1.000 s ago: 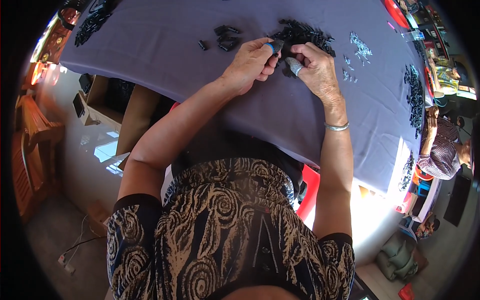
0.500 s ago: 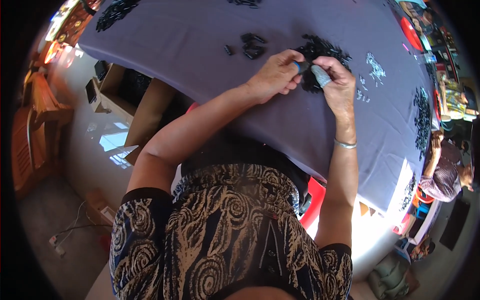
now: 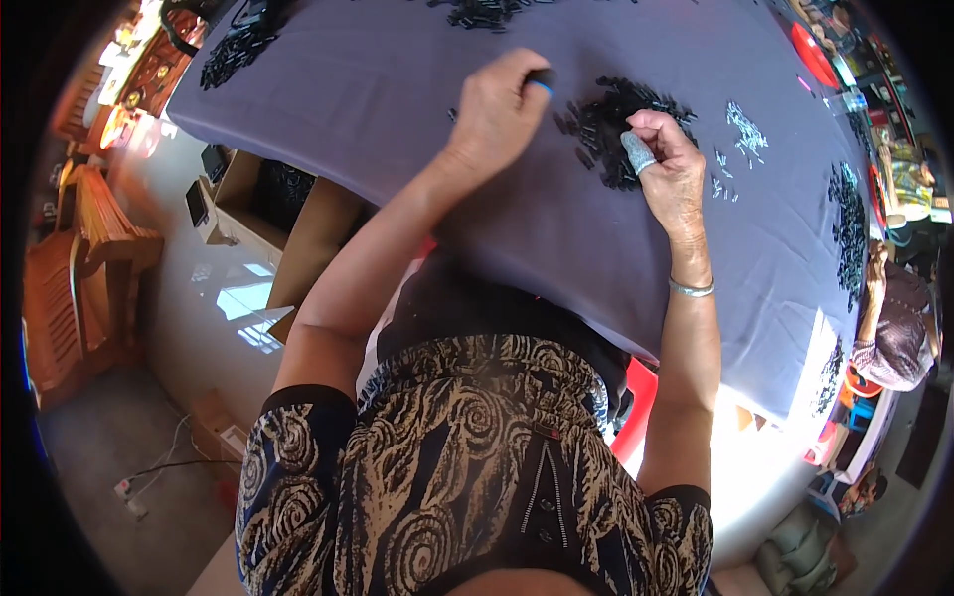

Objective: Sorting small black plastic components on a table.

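My left hand (image 3: 497, 114) is raised above the cloth, left of the main pile, with its fingers curled. A dark cap-like thing with a blue edge (image 3: 541, 81) shows at its fingertips; I cannot tell whether it is worn or held. My right hand (image 3: 674, 164) is at the right edge of a pile of small black tube-shaped pieces (image 3: 606, 119). Its fingers are bent in, and a pale grey wrap (image 3: 638, 152) covers the thumb. Anything between those fingers is hidden. A loose black piece (image 3: 452, 114) lies beside my left hand.
Small clear or silvery pieces (image 3: 745, 131) lie right of the pile on the grey-purple tablecloth (image 3: 556, 233). More black pieces (image 3: 238, 50) are at the far left and along the right edge. An open cardboard box (image 3: 238, 189) stands left. Another person (image 3: 899, 323) sits at right.
My left hand has moved left and away from my right hand, covering the place of the small black group. My right hand has barely moved. The view has shifted slightly.
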Available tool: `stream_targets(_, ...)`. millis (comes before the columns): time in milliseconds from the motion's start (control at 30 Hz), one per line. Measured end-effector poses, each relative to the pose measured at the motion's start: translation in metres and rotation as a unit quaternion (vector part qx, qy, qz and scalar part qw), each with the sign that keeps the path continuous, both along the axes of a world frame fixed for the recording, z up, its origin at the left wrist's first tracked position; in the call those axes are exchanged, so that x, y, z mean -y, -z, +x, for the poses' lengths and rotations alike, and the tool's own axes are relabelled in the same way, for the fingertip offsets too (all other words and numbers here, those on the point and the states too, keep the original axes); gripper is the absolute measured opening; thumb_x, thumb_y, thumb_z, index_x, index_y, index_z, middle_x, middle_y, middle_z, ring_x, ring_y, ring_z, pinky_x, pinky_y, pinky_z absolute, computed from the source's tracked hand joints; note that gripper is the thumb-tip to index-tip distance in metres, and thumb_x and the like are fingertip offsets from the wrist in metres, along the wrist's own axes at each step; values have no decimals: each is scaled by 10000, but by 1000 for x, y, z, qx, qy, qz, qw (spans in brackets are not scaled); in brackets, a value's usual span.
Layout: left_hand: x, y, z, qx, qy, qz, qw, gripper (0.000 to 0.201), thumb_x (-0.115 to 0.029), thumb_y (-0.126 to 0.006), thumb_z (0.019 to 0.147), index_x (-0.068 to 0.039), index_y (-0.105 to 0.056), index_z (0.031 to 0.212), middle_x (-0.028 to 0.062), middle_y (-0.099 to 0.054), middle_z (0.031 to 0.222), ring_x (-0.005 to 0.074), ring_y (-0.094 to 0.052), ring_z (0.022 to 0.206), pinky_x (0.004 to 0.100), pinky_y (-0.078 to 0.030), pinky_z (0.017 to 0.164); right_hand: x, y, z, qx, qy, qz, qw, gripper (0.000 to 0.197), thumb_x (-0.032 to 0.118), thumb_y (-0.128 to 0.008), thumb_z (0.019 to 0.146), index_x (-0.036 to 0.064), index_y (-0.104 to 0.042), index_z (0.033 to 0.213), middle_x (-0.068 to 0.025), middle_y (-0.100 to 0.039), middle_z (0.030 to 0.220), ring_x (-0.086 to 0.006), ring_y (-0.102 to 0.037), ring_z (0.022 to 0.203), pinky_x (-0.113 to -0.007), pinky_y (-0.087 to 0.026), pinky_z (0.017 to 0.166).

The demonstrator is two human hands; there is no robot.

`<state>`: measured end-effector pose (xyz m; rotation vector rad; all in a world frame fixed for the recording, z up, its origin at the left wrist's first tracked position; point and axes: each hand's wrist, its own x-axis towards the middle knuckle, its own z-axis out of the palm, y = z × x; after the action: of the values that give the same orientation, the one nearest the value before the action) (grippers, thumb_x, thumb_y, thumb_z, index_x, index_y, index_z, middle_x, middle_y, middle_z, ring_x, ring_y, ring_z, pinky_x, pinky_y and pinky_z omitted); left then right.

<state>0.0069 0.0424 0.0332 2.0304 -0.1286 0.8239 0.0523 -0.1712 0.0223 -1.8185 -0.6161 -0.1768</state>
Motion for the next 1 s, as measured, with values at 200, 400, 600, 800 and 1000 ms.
stream_targets(200, -33, 11, 7, -113, -109, 187, 970, 163, -80, -536, 803, -52, -586, 956, 135, -609, 916, 366, -592, 860, 445, -486, 733, 8, -2, 1, -7, 13, -45, 999, 84, 3, -676, 807, 40, -643, 874, 29, -630, 701, -17, -556, 660, -188, -458, 615)
stream_targets(400, -36, 27, 13, -88, -125, 226, 962, 164, -114, -533, 806, -103, -613, 949, 103, -565, 956, 340, -546, 909, 436, -467, 784, 13, 0, 4, 1, 37, -72, 997, 94, 1, -678, 796, 44, -646, 872, 9, -629, 686, -29, -558, 653, -198, -465, 620)
stream_targets(600, -38, 39, 20, -102, -87, 198, 971, 203, -151, -603, 743, -120, -649, 939, 72, -551, 977, 293, -514, 961, 436, -402, 859, 14, 4, 7, -9, 33, -54, 998, 107, 6, -682, 794, 49, -651, 886, 12, -633, 698, -30, -563, 670, -205, -475, 636)
stream_targets(800, -29, 30, 15, -93, -59, 263, 959, 188, -213, -643, 696, -146, -622, 870, 25, -537, 949, 266, -512, 925, 434, -384, 856, 16, 8, 11, -24, 24, -32, 999, 112, 14, -687, 797, 50, -653, 897, 6, -653, 722, -38, -581, 686, -209, -484, 644)
stream_targets(1000, -44, 32, 10, -57, 18, 283, 957, 178, -149, -649, 684, -139, -595, 854, 20, -529, 936, 265, -511, 900, 420, -399, 811, 20, 11, 15, -14, 37, -16, 999, 113, 30, -692, 801, 53, -659, 906, -1, -663, 731, -41, -594, 696, -211, -491, 651)
